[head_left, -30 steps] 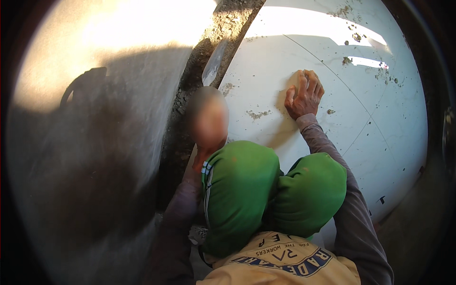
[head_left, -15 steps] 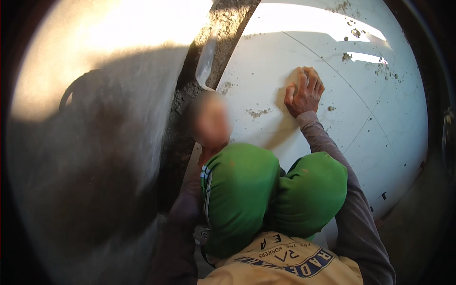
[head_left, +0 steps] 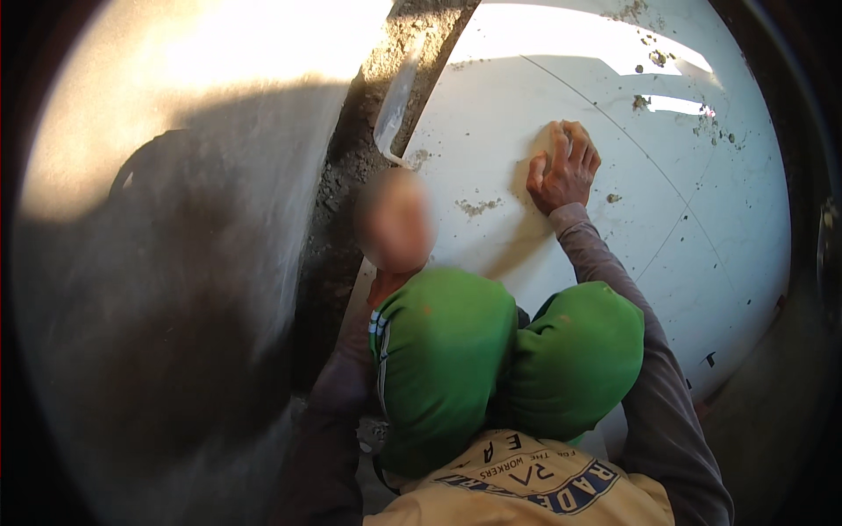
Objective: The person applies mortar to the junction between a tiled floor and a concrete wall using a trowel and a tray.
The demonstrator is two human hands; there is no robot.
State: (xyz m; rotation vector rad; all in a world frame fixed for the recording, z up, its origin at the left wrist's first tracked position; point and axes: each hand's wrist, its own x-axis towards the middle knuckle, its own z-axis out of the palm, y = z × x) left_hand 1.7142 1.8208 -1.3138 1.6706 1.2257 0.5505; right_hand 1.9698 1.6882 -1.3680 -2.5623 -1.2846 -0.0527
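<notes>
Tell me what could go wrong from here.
The blade of the trowel is close to the edge of the white slab, so a slip might chip or scratch it. Loose crumbs lie on the slab near the right hand; if that hand slides over them, they could scrape the surface.

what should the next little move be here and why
Perhaps draw the trowel a little along the gritty gap: its blade appears over that gap, beside the white slab, and its bent neck runs to the left hand, though blur hides the grip. The right hand rests on the slab.
</notes>
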